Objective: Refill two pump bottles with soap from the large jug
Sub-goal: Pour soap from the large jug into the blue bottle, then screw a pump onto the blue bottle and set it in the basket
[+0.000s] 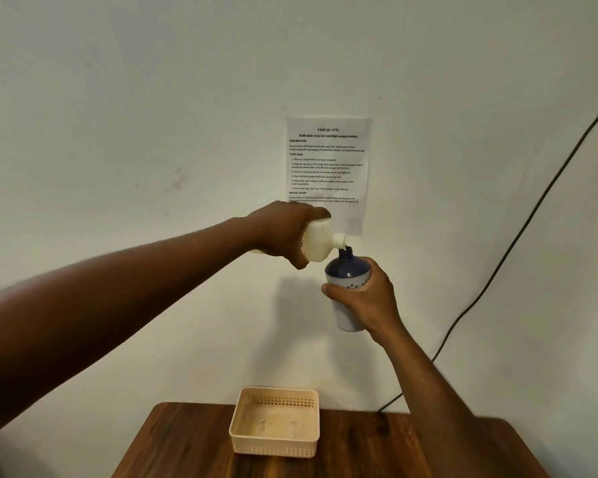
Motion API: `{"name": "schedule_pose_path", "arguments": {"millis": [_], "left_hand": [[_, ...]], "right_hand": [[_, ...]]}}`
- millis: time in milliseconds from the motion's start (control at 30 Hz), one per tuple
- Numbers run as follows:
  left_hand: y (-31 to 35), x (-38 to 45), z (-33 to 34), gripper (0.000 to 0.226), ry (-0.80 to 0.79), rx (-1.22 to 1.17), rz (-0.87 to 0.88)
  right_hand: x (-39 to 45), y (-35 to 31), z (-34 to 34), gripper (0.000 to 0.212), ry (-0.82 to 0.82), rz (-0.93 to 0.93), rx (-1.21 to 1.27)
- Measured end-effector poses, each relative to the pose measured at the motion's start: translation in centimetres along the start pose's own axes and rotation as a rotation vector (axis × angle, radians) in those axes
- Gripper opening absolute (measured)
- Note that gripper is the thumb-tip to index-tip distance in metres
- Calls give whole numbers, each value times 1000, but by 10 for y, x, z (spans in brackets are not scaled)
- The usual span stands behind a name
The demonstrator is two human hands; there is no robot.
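My left hand [283, 232] grips a pale cream soap jug [320, 241], tipped on its side high above the table. Its white spout points right and down, just over the open neck of a pump bottle [346, 270]. That bottle is dark blue on top and pale below, with small dots, and has no pump head on it. My right hand [363, 298] holds it upright around the middle, fingers wrapped round its body. Both are raised in front of the wall. A second pump bottle is not in view.
A cream perforated basket [275, 422] sits on the dark wooden table [359, 453] below, near its back edge, with nothing in it. A printed task sheet [328, 167] is stuck to the white wall. A black cable [518, 236] runs down the wall at right.
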State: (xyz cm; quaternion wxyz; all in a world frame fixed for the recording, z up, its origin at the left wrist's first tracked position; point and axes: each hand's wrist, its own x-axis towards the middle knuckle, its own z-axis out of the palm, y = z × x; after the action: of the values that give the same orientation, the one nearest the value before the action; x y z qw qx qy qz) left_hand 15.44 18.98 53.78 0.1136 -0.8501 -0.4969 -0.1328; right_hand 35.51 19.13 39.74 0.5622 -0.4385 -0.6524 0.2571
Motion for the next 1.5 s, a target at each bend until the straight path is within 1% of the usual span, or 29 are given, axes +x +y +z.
{"name": "schedule_pose_path", "arguments": {"millis": [333, 467, 567, 633, 733, 900, 1133, 1300, 1500], "left_hand": [[0, -1, 1, 77, 13, -22, -4], [-6, -7, 10, 78, 35, -81, -23], [-6, -10, 14, 73, 47, -122, -38], [-6, -13, 19, 70, 55, -165, -55], [-11, -20, 29, 71, 89, -249, -81], [-21, -34, 45, 79, 159, -398, -174], [-39, -73, 74, 78, 252, -641, -340], [-47, -114, 109, 74, 253, -789, -446], [-55, -167, 160, 78, 208, -831, -566]], "right_hand": [[1, 0, 0, 66, -1, -4, -12], [1, 2, 6, 66, -16, -1, 1], [1, 2, 7, 66, -25, 5, 14], [0, 2, 8, 65, -27, 14, 21], [-1, 2, 14, 65, -36, 26, 41], [1, 1, 24, 68, -38, 42, 90], [-7, 9, 45, 73, -83, 60, 97], [-23, 21, 68, 79, -127, 94, 116], [-51, 42, 103, 88, -167, 141, 112]]}}
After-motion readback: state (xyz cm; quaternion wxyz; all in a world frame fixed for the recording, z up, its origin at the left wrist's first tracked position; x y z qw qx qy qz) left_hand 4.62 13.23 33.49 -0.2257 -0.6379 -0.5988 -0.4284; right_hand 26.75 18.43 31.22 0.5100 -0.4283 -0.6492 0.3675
